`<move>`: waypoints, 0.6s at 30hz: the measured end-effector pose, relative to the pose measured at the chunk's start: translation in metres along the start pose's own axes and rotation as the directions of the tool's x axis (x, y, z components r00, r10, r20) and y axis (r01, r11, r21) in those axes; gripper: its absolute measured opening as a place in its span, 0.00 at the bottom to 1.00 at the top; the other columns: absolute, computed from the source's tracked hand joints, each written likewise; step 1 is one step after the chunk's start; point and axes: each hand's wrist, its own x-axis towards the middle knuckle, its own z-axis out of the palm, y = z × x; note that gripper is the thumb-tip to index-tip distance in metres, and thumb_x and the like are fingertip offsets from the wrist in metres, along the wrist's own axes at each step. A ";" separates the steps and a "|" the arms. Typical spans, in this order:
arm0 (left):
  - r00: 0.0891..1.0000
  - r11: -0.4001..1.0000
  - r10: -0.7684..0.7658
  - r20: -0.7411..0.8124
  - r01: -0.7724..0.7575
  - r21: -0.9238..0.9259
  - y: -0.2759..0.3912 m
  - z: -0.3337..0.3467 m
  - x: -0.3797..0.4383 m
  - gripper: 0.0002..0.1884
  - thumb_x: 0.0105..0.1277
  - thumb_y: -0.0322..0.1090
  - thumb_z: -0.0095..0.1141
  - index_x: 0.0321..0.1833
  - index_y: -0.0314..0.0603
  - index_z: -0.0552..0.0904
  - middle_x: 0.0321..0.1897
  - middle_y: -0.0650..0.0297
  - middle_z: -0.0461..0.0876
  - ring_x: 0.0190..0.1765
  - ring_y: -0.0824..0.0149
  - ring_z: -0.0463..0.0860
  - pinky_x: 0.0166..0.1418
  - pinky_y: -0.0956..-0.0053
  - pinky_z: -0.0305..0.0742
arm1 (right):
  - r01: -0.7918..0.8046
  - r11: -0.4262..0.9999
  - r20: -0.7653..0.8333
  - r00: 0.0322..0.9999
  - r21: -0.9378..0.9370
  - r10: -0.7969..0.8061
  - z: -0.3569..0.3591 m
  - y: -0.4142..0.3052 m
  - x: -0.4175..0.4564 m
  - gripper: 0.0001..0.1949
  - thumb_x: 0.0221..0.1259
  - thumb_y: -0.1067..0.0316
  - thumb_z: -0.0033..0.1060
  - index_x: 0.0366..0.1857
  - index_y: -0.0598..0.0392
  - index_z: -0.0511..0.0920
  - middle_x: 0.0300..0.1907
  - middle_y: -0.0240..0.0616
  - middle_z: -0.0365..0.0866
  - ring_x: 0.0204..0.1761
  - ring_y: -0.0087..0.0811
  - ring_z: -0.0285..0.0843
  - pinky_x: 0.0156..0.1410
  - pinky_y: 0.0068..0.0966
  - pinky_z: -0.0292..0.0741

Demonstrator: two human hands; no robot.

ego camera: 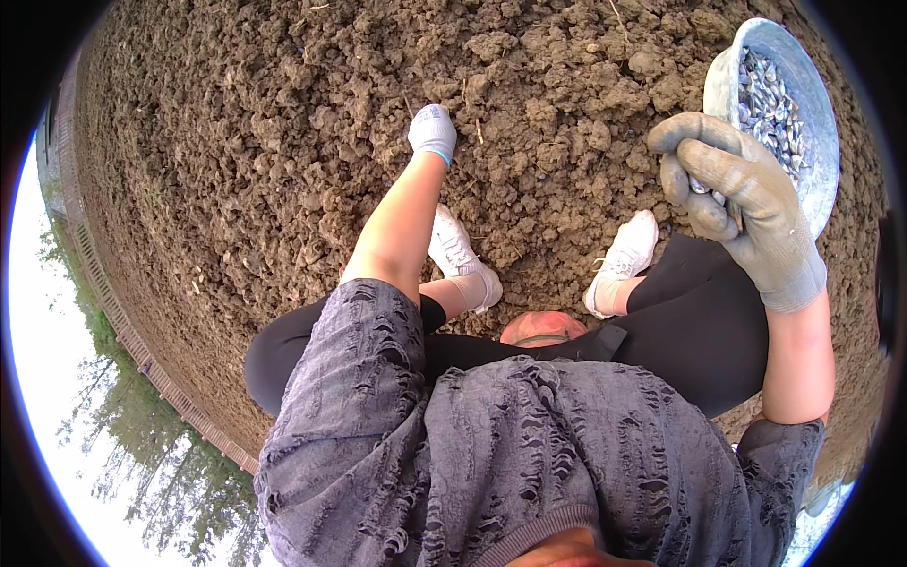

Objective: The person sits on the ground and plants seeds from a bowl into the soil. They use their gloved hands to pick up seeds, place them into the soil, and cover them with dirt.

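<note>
My left hand [432,133], in a pale glove with a blue cuff edge, reaches down to the clumpy brown soil [354,163] in front of my shoes. Its fingertips are hidden, so what it holds cannot be seen. On the right, my right hand [733,188], in a soil-stained grey glove, is raised with its fingers curled around several small pale-and-dark seeds [701,186]. Just beyond that hand, partly covered by it, is a pale blue-grey basin [822,120]. Many striped, pointed seeds [769,99], resembling sunflower seeds, lie in the basin.
My white shoes [453,244] rest apart on the rough soil. A reddish round object [542,329] shows between my legs, partly hidden by black trousers. Bits of straw lie among the clods. A long brick-like edging [170,390] and trees [156,453] stand far left.
</note>
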 end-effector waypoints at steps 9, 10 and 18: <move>0.998 0.999 -0.052 -0.027 0.052 -0.016 0.001 0.007 0.006 0.09 0.66 0.28 0.61 0.43 0.41 0.93 0.45 0.46 0.92 0.52 0.46 0.92 0.58 0.56 0.87 | 0.020 0.952 0.148 0.987 0.305 -0.068 0.007 -0.006 0.014 0.18 0.84 0.62 0.52 0.64 0.66 0.79 0.43 0.33 0.85 0.30 0.07 0.67 0.29 0.02 0.65; 1.000 1.000 -0.012 0.015 0.012 -0.006 -0.013 0.010 0.013 0.10 0.66 0.28 0.60 0.44 0.41 0.93 0.50 0.47 0.92 0.56 0.46 0.90 0.61 0.57 0.86 | -0.015 0.938 0.152 0.988 0.345 -0.040 0.007 -0.004 0.016 0.19 0.85 0.61 0.50 0.65 0.66 0.78 0.46 0.36 0.86 0.33 0.09 0.73 0.32 0.02 0.71; 0.944 0.549 -0.326 -0.056 0.141 -0.824 -0.093 -0.061 -0.003 0.12 0.75 0.37 0.66 0.51 0.36 0.93 0.39 0.57 0.93 0.31 0.68 0.88 0.37 0.73 0.85 | 0.066 0.963 0.260 0.956 0.260 -0.136 0.004 0.009 0.004 0.19 0.85 0.68 0.48 0.69 0.67 0.75 0.59 0.48 0.87 0.51 0.23 0.88 0.51 0.15 0.89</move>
